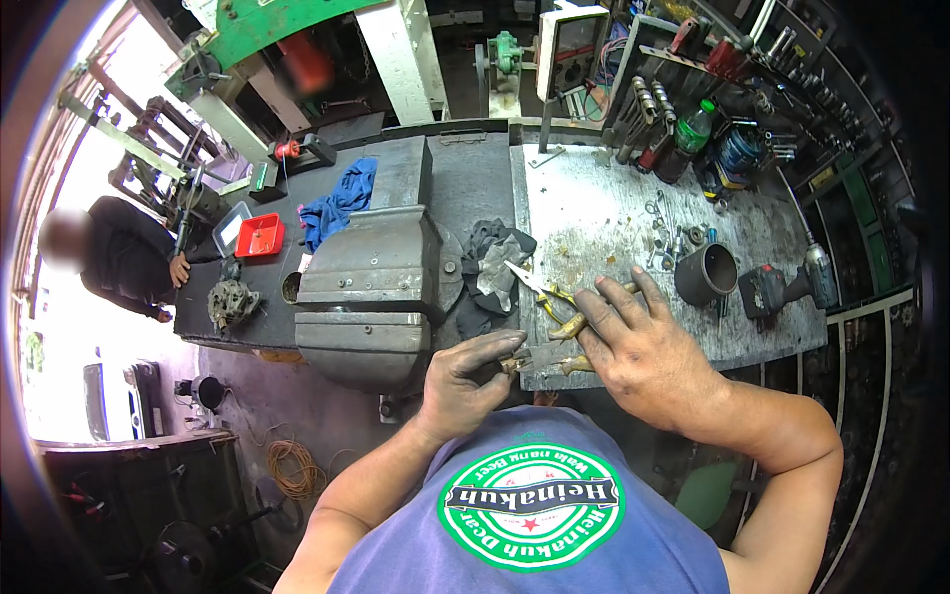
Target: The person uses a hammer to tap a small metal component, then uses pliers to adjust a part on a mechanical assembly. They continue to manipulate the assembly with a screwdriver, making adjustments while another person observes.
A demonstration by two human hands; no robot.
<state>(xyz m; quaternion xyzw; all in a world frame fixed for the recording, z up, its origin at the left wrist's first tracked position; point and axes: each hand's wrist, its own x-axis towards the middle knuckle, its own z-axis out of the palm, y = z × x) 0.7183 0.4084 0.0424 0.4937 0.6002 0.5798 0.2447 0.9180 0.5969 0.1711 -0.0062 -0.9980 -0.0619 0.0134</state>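
**A:** I'm looking down on the workbench (614, 213). My right hand (638, 346) lies flat, fingers spread, pressing on the yellow-handled pliers (554, 297) near the bench's front edge. My left hand (473, 374) is pinched together on a small dark part (517, 364) right at that edge, just in front of the big grey vise (381, 287).

**B:** What would you mind in this step?

**A:** I judge it wants steadiness: keep the right palm's weight on the pliers so they cannot skid, and hold the small part close to the edge, where the thumb and fingers have room. The part is tiny and half hidden by my fingers, so I cannot tell its shape; a slip could send it off the bench.

**B:** Any packages or labels about?

**A:** A red open tray (260, 236) sits toward the bench's left end, past a blue rag (339, 203). A green plastic bottle (690, 131) with a band label stands at the far right corner among the tools. A white box with a meter face (571, 49) stands beyond the back edge. A dark grey pipe sleeve (707, 273) and a cordless driver (787, 287) rest by the right edge. Another person (124, 259) stands past the left end.
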